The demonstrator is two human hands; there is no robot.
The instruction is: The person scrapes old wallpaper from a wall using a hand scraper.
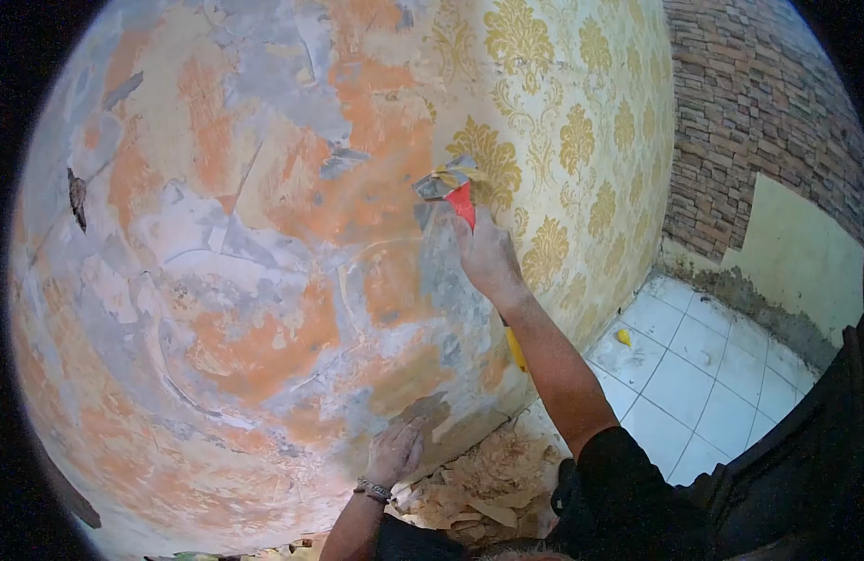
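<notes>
My right hand point(489, 251) grips a scraper by its red handle point(463, 206). The metal blade point(436, 189) lies against the wall, where bare plaster meets yellow patterned wallpaper point(521, 150). A loosened strip of wallpaper point(469, 172) curls above the blade. Low down, my left hand point(395, 452), dusty and wearing a bracelet at the wrist, is beside the scraped wall point(264, 346). Its fingers are curled in, and nothing shows in them. Orange, grey and whitish patches cover the stripped part of the wall.
Torn wallpaper scraps point(488, 481) are heaped on the floor at the wall's foot. White floor tiles point(675, 374) extend to the right, with a small yellow scrap point(623, 337) on them. Brick-patterned wallpaper point(741, 122) covers the adjoining wall, partly torn away near the bottom.
</notes>
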